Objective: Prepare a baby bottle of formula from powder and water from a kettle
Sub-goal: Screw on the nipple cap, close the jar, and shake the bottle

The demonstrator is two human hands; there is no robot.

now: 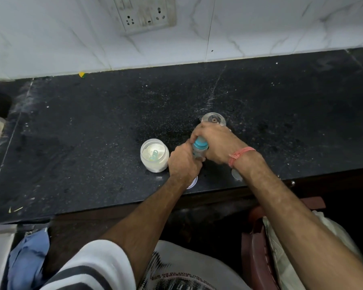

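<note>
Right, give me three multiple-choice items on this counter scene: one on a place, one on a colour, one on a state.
1. Where is the powder jar relative to the baby bottle?
A. To its left
B. Behind it
C. On the floor

2. What colour is the bottle's collar?
A. Red
B. Blue
C. Yellow

3. How is the jar?
A. Lidded
B. Tipped over
C. Open, with a scoop inside

Answers: 1 A, the jar stands left of the hands, left hand and right hand, gripping the bottle. 2 B, a blue ring shows between the hands. 3 C, the powder and scoop show through the mouth.
</note>
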